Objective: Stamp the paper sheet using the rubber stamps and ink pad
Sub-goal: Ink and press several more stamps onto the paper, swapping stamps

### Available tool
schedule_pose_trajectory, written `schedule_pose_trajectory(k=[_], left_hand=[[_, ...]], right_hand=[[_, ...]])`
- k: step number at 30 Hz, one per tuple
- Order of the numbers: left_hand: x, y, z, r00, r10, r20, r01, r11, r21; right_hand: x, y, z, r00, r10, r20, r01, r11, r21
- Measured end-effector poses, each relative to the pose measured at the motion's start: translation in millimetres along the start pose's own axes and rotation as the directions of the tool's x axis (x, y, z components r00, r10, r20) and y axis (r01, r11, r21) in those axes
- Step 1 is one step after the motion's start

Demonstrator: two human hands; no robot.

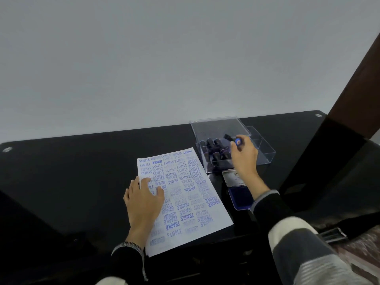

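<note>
A white paper sheet [186, 194] covered with several blue stamp prints lies on the black table [72, 171]. My left hand [144, 199] rests flat on the sheet's left side, fingers straight. My right hand [244, 157] hovers over the clear plastic box [265, 149] and pinches a black rubber stamp [234, 139] with a blue round end cap. Several dark stamps [216, 153] stand inside the box. The open ink pad [239, 197], blue, lies just right of the sheet, partly under my right wrist, with its lid [232, 178] folded back toward the box.
A grey wall rises behind the table. A dark brown post [357, 95] stands at the right, and a black panel [320, 161] leans below it. The table's back edge runs close behind the box.
</note>
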State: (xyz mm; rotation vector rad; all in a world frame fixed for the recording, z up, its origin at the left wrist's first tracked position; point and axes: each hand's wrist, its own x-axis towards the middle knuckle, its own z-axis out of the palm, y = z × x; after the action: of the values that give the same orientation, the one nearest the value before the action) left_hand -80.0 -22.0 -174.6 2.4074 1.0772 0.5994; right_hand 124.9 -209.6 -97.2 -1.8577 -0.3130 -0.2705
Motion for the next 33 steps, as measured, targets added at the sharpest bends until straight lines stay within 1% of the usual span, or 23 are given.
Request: schedule_pose_trajectory(k=[6, 10, 16, 20, 24, 29, 33], left_hand=[[0.3, 0.9, 1.8, 1.0, -0.004, -0.008, 0.004, 1.0, 0.005], [0.4, 2.0, 1.3, 1.0, -0.015, -0.005, 0.016, 1.0, 0.021], [0.2, 1.5, 1.5, 1.0, -0.007, -0.016, 0.008, 1.0, 0.014], [0.3, 2.0, 0.9, 1.0, -0.012, -0.011, 0.012, 1.0, 0.021], [0.3, 1.4, 0.8, 1.0, -0.01, -0.007, 0.01, 1.0, 0.022], [0.4, 3.0, 1.0, 1.0, -0.014, -0.006, 0.014, 1.0, 0.024], [0.1, 3.2, 0.4, 1.0, -0.022, -0.007, 0.022, 1.0, 0.017]], right_hand=[[53.9, 14.4, 8.7, 0.998, 0.054, 0.043, -0.044, 0.98, -0.196], [70.7, 25.3, 6.8, 0.994, 0.079, 0.082, -0.05, 0.951, -0.304], [89.0, 26.5, 5.1, 0.983, 0.065, 0.17, -0.007, 0.945, -0.326], [96.0, 30.0, 3.1, 0.962, 0.083, 0.262, 0.021, 0.929, -0.37], [105.4, 31.8, 5.1, 0.961, 0.066, 0.268, 0.044, 0.922, -0.384], [111.8, 28.1, 8.0, 0.946, 0.104, 0.306, 0.041, 0.902, -0.431], [112.7, 32.9, 12.1, 0.921, 0.183, 0.343, 0.008, 0.874, -0.486]])
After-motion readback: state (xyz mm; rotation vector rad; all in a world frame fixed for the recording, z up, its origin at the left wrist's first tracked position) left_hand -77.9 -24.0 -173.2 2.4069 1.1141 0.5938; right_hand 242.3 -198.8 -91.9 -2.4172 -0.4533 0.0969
